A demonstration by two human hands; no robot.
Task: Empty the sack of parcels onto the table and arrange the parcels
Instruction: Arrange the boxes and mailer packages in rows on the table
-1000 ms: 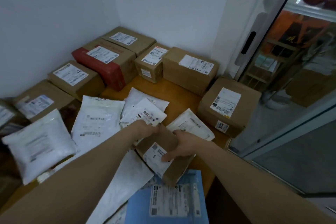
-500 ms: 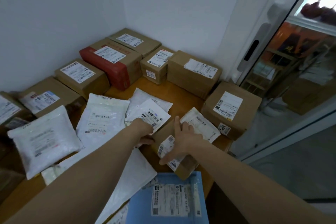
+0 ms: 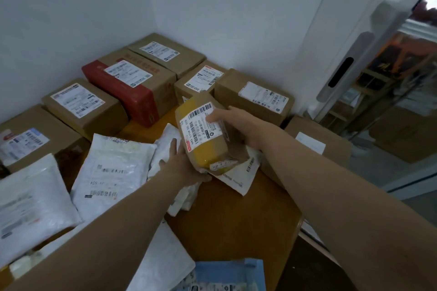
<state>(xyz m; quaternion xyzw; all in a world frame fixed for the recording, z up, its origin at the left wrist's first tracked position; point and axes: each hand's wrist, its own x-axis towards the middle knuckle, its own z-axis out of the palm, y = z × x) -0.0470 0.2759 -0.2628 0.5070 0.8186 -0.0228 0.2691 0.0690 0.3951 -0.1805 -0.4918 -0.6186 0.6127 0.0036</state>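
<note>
A wooden table (image 3: pixel 236 220) filled a white-walled corner, with cardboard boxes (image 3: pixel 255 94) along its far and left edges and white mailer bags (image 3: pixel 111 168) at left. Above its middle, the left hand (image 3: pixel 182 165) cupped the near end of a small tape-wrapped box (image 3: pixel 205 139), and the right hand (image 3: pixel 238 125) gripped its far side.

Held aloft, a small taped box (image 3: pixel 205 139) hides the far fingers of the right hand (image 3: pixel 238 123) and part of the left hand (image 3: pixel 179 165) under it, and half covers a white mailer (image 3: pixel 238 177) below; the blue parcel (image 3: pixel 231 274) is cut by the bottom edge, a padded white bag (image 3: pixel 30 203) by the left; the right forearm (image 3: pixel 331 184) masks part of a carton (image 3: pixel 316 142); label print is too blurred to read
</note>
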